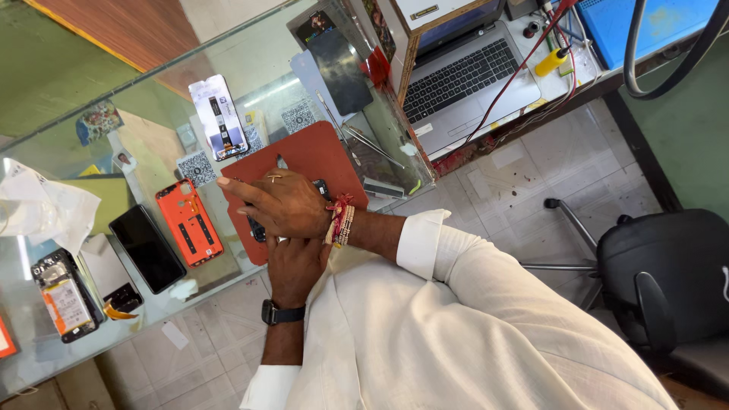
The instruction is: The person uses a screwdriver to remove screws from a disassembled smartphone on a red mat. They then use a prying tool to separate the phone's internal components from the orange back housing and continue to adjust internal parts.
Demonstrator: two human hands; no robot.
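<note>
Hands meet over a dark phone [258, 228] lying on the red mat [311, 152] on the glass surface [152, 304]. In the head view, the right hand [277, 201], fingers stretched flat, presses down on the phone; the left hand [295, 266] is tucked beneath it, its grip hidden. Steady, even pressure with the phone kept flat on the mat would serve best. An orange back cover [190, 222] lies well apart.
</note>
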